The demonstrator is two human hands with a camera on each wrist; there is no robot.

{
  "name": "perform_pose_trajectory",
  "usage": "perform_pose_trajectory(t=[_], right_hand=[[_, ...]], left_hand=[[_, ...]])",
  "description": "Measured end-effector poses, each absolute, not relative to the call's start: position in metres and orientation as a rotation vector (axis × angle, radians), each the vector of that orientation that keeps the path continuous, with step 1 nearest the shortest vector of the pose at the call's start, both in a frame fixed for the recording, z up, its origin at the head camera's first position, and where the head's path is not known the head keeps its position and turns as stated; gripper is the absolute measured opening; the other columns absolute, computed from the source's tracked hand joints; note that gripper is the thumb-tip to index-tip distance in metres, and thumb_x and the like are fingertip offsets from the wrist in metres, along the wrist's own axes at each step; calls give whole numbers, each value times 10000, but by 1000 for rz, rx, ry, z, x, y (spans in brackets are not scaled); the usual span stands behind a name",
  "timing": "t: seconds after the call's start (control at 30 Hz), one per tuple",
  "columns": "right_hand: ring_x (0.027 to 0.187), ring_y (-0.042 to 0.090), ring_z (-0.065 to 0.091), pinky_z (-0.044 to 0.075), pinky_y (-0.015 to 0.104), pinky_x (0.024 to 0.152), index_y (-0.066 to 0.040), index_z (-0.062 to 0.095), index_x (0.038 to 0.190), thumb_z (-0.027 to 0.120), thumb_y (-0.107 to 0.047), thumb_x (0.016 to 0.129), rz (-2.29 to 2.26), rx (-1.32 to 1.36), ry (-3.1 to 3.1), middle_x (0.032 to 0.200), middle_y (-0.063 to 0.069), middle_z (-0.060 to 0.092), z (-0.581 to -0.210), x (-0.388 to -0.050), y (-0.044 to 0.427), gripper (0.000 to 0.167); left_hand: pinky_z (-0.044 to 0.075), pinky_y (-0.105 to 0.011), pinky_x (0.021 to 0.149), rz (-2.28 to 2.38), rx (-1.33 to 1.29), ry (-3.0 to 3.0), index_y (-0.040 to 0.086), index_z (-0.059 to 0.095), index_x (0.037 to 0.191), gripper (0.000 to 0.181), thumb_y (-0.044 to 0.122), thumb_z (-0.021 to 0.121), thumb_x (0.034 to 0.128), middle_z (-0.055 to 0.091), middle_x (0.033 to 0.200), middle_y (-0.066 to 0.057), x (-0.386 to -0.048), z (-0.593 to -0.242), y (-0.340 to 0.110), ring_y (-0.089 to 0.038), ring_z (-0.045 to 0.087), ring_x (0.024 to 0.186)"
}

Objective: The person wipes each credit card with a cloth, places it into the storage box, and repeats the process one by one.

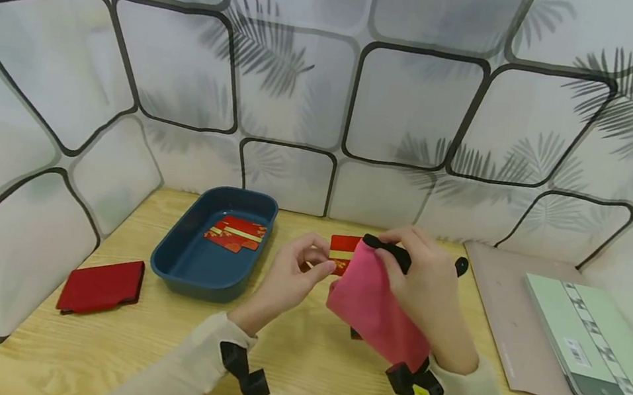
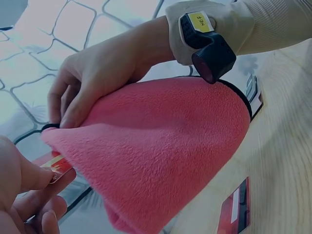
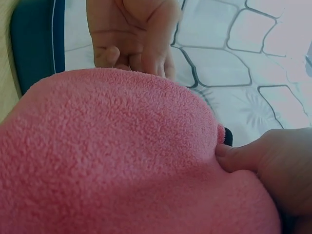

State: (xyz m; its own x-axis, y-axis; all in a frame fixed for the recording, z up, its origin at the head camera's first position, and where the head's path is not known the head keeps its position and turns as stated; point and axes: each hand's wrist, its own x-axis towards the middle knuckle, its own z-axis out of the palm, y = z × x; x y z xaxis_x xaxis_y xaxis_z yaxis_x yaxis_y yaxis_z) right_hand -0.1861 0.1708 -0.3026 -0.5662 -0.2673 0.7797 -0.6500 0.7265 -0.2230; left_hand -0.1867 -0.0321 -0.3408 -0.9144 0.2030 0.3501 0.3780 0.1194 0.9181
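In the head view my left hand [image 1: 296,269] pinches a red card [image 1: 341,247] with a gold stripe between thumb and fingers. Beside it, my right hand [image 1: 427,280] grips the black-edged top of a pink fleece cloth [image 1: 371,301], which hangs down in folds. The cloth overlaps the card's right side; I cannot tell whether they touch. Only a corner of the card [image 2: 61,165] shows past the cloth in the left wrist view. From the right wrist, the cloth [image 3: 112,141] hides the card and the left fingertips.
A blue tray [image 1: 193,289] at the left holds several similar red cards [image 1: 236,232]. Left of it lies a red folder-like case [image 1: 102,287]. A red-and-dark item [image 2: 235,209] lies beneath the cloth. At the right, a green notebook [image 1: 582,326] rests on a pinkish-grey sheet [image 1: 492,294].
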Motion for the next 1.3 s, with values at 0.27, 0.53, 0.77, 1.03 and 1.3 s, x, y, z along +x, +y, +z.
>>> perform_pose_trajectory(t=[0.27, 0.53, 0.77, 1.03, 1.3], right_hand=[[800, 325, 652, 527, 466, 702, -31, 670, 943, 760, -25, 784, 603, 580, -2203, 896, 133, 687, -297, -181, 194, 183], [807, 349, 641, 510, 491, 706, -20, 667, 939, 744, -25, 794, 571, 470, -2207, 897, 154, 674, -295, -181, 214, 164], [794, 358, 644, 496, 478, 690, -9, 676, 922, 741, -22, 792, 563, 455, -2195, 875, 158, 679, -287, -182, 220, 146], [819, 267, 649, 476, 355, 744, -28, 696, 928, 761, 13, 769, 647, 566, -2256, 874, 117, 700, -271, -162, 210, 176], [846, 196, 662, 540, 353, 767, -42, 687, 941, 784, -37, 771, 743, 850, -2230, 891, 57, 698, -283, -155, 172, 195]], left_hand=[[345, -218, 552, -1967, -494, -2195, 11, 565, 929, 94, -30, 634, 882, 651, 746, -142, -183, -340, -25, -95, 470, 611], [383, -216, 570, -1946, -449, -2174, -23, 598, 954, 87, -13, 644, 882, 676, 776, -194, -184, -341, -23, -99, 522, 655], [403, -213, 548, -1954, -386, -2164, -37, 620, 976, 111, -6, 656, 876, 714, 821, -195, -188, -339, -28, -150, 616, 685], [287, -225, 446, -1983, -307, -2227, -9, 616, 976, 96, 40, 646, 899, 737, 837, -150, -190, -334, -40, -110, 662, 696], [337, -224, 516, -2002, -350, -2256, -15, 593, 987, 114, 35, 643, 898, 722, 868, -209, -189, -338, -37, -132, 658, 721]])
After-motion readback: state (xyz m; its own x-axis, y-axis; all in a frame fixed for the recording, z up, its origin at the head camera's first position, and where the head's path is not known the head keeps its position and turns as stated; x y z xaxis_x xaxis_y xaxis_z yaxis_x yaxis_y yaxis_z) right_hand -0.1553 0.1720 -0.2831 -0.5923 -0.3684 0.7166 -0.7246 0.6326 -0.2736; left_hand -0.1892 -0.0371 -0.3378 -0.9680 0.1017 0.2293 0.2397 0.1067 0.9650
